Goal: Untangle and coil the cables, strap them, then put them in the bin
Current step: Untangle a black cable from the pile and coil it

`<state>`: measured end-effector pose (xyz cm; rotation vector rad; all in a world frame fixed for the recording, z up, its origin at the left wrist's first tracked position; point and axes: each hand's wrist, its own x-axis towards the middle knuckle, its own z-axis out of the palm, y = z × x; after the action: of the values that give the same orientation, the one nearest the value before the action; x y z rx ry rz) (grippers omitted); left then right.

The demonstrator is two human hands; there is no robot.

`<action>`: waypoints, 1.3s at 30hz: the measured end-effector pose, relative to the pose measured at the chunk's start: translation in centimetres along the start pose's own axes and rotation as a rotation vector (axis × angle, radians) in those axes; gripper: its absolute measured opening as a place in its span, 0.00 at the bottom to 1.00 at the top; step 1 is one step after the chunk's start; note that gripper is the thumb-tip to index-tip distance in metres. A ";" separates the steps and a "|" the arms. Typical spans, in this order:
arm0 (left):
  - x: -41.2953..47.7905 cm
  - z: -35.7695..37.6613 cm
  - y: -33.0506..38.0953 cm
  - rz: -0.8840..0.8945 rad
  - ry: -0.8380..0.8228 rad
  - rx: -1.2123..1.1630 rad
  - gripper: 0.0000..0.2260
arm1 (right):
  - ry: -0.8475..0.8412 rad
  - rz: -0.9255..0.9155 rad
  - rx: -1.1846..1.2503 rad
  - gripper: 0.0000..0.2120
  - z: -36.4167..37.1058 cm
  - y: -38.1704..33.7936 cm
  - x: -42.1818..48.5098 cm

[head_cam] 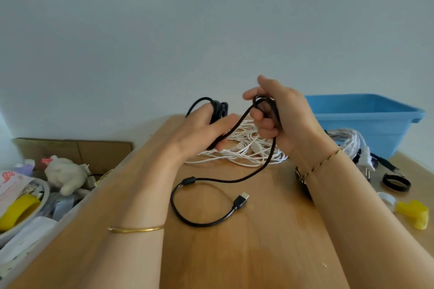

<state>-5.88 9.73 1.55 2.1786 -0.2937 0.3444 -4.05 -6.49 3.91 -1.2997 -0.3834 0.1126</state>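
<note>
Black cable (187, 181) coil mostly hidden behind left hand (199, 131).

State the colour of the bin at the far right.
Blue. The bin shows best in the head view, the only one.

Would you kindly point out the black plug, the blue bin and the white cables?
black plug (240, 200): head view, connector body.
blue bin (366, 129): head view, front wall.
white cables (246, 145): head view, tangle's middle.

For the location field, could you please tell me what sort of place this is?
Probably a room at home: a wooden table against a plain wall, a stuffed toy in clutter beside it.
</note>
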 end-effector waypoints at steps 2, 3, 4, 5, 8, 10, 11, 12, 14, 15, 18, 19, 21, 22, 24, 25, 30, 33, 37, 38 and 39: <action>-0.3 0.4 0.5 0.000 -0.057 0.082 0.19 | 0.041 0.038 0.091 0.16 -0.2 0.0 0.2; -0.3 0.5 0.6 -0.007 -0.028 0.155 0.18 | 0.054 0.050 0.128 0.16 -0.3 0.0 0.1; -0.2 0.6 0.5 -0.007 0.009 0.218 0.16 | 0.062 0.058 0.160 0.17 -0.2 0.0 0.1; -0.1 0.6 0.4 -0.005 0.037 0.270 0.16 | 0.068 0.066 0.187 0.17 -0.2 0.1 0.1; 0.1 0.3 -0.4 -0.040 0.117 0.349 0.17 | 0.091 0.117 0.202 0.18 -0.5 0.1 0.1; 0.2 -0.1 -1.1 -0.084 0.194 0.343 0.17 | 0.092 0.165 0.148 0.14 -1.1 0.0 0.3; 0.2 -0.4 -1.5 -0.108 0.235 0.334 0.17 | 0.085 0.185 0.122 0.12 -1.4 -0.1 0.5; 0.3 -0.7 -1.8 -0.138 0.277 0.322 0.17 | 0.079 0.199 0.101 0.11 -1.8 -0.2 0.5; 0.3 -1.2 -2.6 -0.210 0.365 0.292 0.16 | 0.071 0.172 0.016 0.08 -2.1 -0.1 0.6; 0.3 -1.3 -2.8 -0.240 0.397 0.291 0.16 | 0.082 0.122 -0.068 0.08 -2.1 0.0 0.6; 0.2 -1.3 -2.9 -0.306 0.329 0.300 0.15 | 0.188 -0.123 -0.398 0.08 -1.2 0.8 0.7; 0.0 -1.2 -2.6 -0.327 0.245 0.229 0.14 | 0.238 -0.227 -0.472 0.05 -1.0 0.9 0.7; -0.4 -0.9 -1.6 -0.362 0.016 -0.037 0.10 | 0.348 -0.381 -0.532 0.02 -1.0 1.2 0.9; -0.7 -0.8 -1.0 -0.358 -0.096 -0.176 0.09 | 0.399 -0.407 -0.535 0.02 -1.3 1.4 1.0; -1.1 -1.3 0.0 -0.307 -0.267 -0.434 0.09 | 0.467 -0.386 -0.521 0.02 -2.2 2.2 1.5; -1.2 -1.8 0.2 -0.271 -0.333 -0.565 0.09 | 0.487 -0.359 -0.511 0.02 -2.7 2.6 1.7; -0.5 -4.8 -0.5 -0.089 -0.780 -1.387 0.13 | 0.277 -0.105 -0.590 0.09 -4.0 3.8 1.9; -0.3 -4.6 -0.5 -0.031 -0.610 -1.604 0.12 | 0.019 -0.039 -0.746 0.12 -2.8 4.3 1.6; 0.1 -3.5 0.0 -0.067 0.127 -1.677 0.13 | -0.338 0.058 -0.858 0.16 -0.8 4.4 1.0; 0.3 -3.1 0.0 -0.080 0.252 -1.636 0.14 | -0.409 0.069 -0.863 0.16 -0.4 4.2 0.8; 0.5 -2.7 -0.1 -0.086 0.336 -1.588 0.14 | -0.464 0.067 -0.876 0.15 0.0 4.0 0.5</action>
<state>-5.70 11.94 3.18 0.5564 -0.1622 0.2570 -3.03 -5.21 0.24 -2.1578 -0.8424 0.3302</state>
